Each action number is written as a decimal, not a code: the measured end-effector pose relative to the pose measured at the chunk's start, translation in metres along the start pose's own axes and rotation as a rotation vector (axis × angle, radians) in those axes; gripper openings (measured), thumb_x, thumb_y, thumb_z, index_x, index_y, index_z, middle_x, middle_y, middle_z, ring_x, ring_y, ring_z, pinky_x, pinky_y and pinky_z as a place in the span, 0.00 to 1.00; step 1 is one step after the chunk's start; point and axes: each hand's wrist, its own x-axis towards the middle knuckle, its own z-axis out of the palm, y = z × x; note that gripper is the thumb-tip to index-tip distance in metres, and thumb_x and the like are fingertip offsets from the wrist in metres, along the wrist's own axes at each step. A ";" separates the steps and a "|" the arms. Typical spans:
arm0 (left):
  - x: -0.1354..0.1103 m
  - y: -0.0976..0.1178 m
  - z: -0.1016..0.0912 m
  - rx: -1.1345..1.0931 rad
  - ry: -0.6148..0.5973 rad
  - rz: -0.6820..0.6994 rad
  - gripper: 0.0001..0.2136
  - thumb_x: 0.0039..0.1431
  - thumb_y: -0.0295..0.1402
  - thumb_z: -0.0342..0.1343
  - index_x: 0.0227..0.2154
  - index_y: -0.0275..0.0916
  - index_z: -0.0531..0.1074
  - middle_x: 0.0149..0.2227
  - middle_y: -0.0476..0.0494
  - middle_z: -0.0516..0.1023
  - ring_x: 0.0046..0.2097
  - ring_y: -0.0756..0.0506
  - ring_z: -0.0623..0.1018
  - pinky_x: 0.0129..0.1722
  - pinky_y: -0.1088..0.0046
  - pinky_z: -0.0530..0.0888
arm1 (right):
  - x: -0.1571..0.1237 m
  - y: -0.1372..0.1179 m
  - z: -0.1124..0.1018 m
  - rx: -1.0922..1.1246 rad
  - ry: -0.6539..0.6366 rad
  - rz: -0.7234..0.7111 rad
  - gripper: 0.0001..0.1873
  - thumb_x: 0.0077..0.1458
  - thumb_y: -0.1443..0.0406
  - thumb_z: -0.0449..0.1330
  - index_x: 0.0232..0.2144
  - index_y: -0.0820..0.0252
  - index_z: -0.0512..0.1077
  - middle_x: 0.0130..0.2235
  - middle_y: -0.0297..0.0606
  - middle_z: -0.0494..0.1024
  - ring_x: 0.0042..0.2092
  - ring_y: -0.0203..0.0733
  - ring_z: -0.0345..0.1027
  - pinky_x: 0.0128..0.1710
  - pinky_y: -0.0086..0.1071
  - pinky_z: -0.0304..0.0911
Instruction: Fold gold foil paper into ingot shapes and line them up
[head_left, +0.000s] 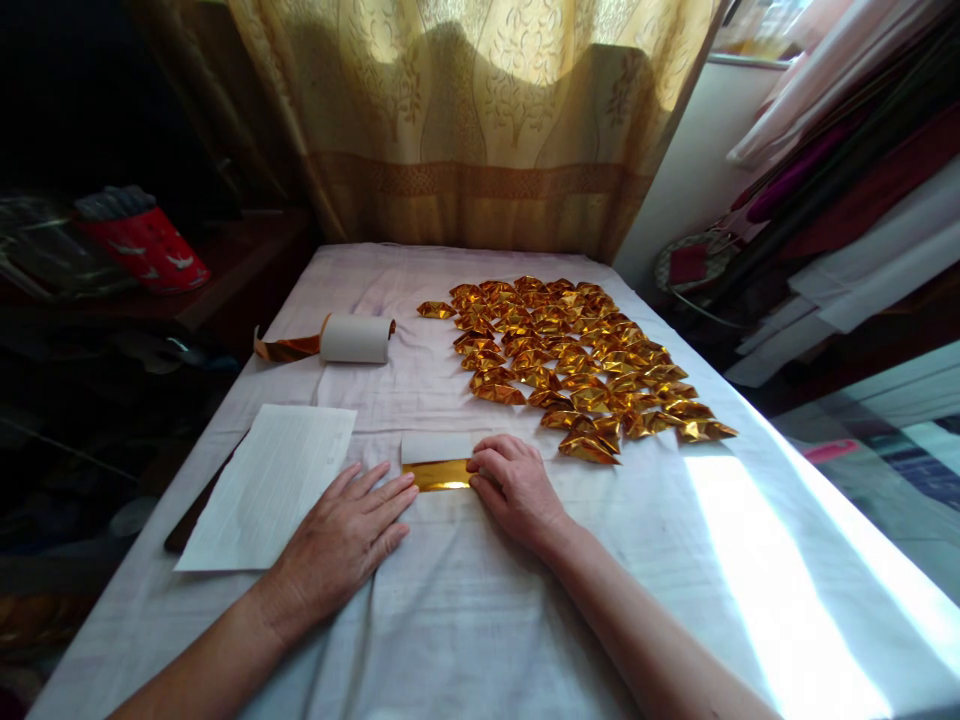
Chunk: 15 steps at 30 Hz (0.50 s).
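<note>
A sheet of gold foil paper (439, 475) lies in front of me, its lower part shiny gold and a white strip along its upper edge, as if folded over. My left hand (349, 535) rests flat with its fingers stretched out, the fingertips touching the sheet's left end. At the other end, my right hand (517, 490) has its fingers bent together and pinches the sheet's right edge. Part of that edge is hidden under the fingers. Many folded gold foil ingots (555, 350) lie in rows beyond my right hand.
A white roll (354, 338) with a gold foil tail lies at the table's back left. Nearer, white paper (262, 490) covers part of a dark flat object (196, 505). A white cloth (480, 620) covers the table. A red container (154, 245) stands left; clothes hang right.
</note>
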 end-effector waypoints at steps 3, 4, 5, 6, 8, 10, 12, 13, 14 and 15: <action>0.000 -0.001 0.000 -0.014 -0.006 0.006 0.17 0.70 0.40 0.47 0.57 0.46 0.71 0.59 0.49 0.74 0.60 0.40 0.72 0.60 0.56 0.65 | 0.000 0.000 0.000 -0.004 -0.005 0.002 0.07 0.58 0.69 0.62 0.40 0.55 0.75 0.45 0.38 0.77 0.49 0.44 0.67 0.49 0.39 0.56; 0.000 -0.001 0.000 -0.017 -0.011 0.002 0.17 0.70 0.40 0.47 0.57 0.45 0.71 0.59 0.49 0.74 0.60 0.40 0.72 0.60 0.55 0.65 | 0.000 0.000 0.000 -0.004 -0.007 0.000 0.07 0.58 0.69 0.62 0.40 0.55 0.75 0.44 0.38 0.77 0.49 0.44 0.67 0.49 0.39 0.56; 0.000 0.000 0.000 -0.021 -0.014 -0.003 0.17 0.70 0.40 0.47 0.57 0.45 0.71 0.59 0.48 0.74 0.60 0.40 0.72 0.60 0.55 0.66 | 0.000 0.000 0.000 -0.005 -0.007 -0.004 0.07 0.59 0.69 0.62 0.40 0.55 0.75 0.44 0.38 0.77 0.49 0.44 0.67 0.49 0.39 0.56; 0.000 0.000 0.000 -0.026 -0.018 -0.009 0.17 0.70 0.40 0.47 0.57 0.45 0.71 0.58 0.48 0.75 0.60 0.40 0.72 0.59 0.55 0.66 | 0.000 0.000 0.000 -0.005 -0.005 -0.009 0.07 0.59 0.69 0.62 0.40 0.55 0.76 0.44 0.38 0.77 0.49 0.44 0.67 0.48 0.39 0.56; 0.000 -0.001 0.000 -0.042 -0.026 -0.017 0.18 0.70 0.40 0.46 0.57 0.44 0.71 0.58 0.48 0.75 0.61 0.39 0.72 0.59 0.54 0.67 | 0.000 0.000 0.000 -0.007 0.003 -0.016 0.07 0.59 0.69 0.61 0.40 0.55 0.76 0.44 0.38 0.77 0.48 0.44 0.68 0.48 0.39 0.57; -0.001 -0.002 0.000 -0.064 -0.039 -0.023 0.18 0.70 0.40 0.46 0.57 0.45 0.71 0.58 0.47 0.75 0.61 0.40 0.71 0.59 0.54 0.67 | 0.000 0.002 0.001 -0.015 0.010 -0.023 0.07 0.60 0.68 0.61 0.40 0.54 0.76 0.44 0.38 0.78 0.48 0.43 0.68 0.48 0.38 0.57; -0.002 -0.003 0.000 -0.082 -0.056 -0.027 0.18 0.70 0.40 0.46 0.57 0.45 0.71 0.58 0.46 0.75 0.62 0.40 0.70 0.60 0.54 0.67 | 0.001 0.003 0.002 -0.028 0.017 -0.028 0.07 0.60 0.68 0.61 0.40 0.54 0.77 0.44 0.38 0.78 0.48 0.43 0.68 0.47 0.38 0.58; -0.002 -0.004 0.000 -0.086 -0.058 -0.029 0.18 0.70 0.40 0.47 0.57 0.45 0.71 0.58 0.46 0.75 0.62 0.40 0.70 0.60 0.54 0.66 | 0.001 0.004 0.002 -0.034 0.020 -0.032 0.07 0.60 0.68 0.61 0.40 0.54 0.77 0.43 0.37 0.78 0.47 0.43 0.69 0.47 0.38 0.58; -0.002 -0.003 0.000 -0.086 -0.055 -0.030 0.17 0.70 0.40 0.47 0.57 0.45 0.71 0.58 0.45 0.75 0.62 0.40 0.70 0.61 0.53 0.66 | 0.001 0.004 0.002 -0.042 0.023 -0.037 0.07 0.60 0.67 0.61 0.39 0.54 0.77 0.43 0.37 0.78 0.47 0.43 0.69 0.46 0.38 0.59; -0.001 -0.002 0.000 -0.083 -0.044 -0.032 0.17 0.69 0.40 0.47 0.57 0.45 0.72 0.57 0.45 0.76 0.61 0.39 0.71 0.61 0.52 0.65 | 0.000 0.004 0.002 -0.056 0.032 -0.044 0.07 0.61 0.67 0.60 0.39 0.54 0.78 0.43 0.38 0.78 0.47 0.43 0.69 0.46 0.38 0.59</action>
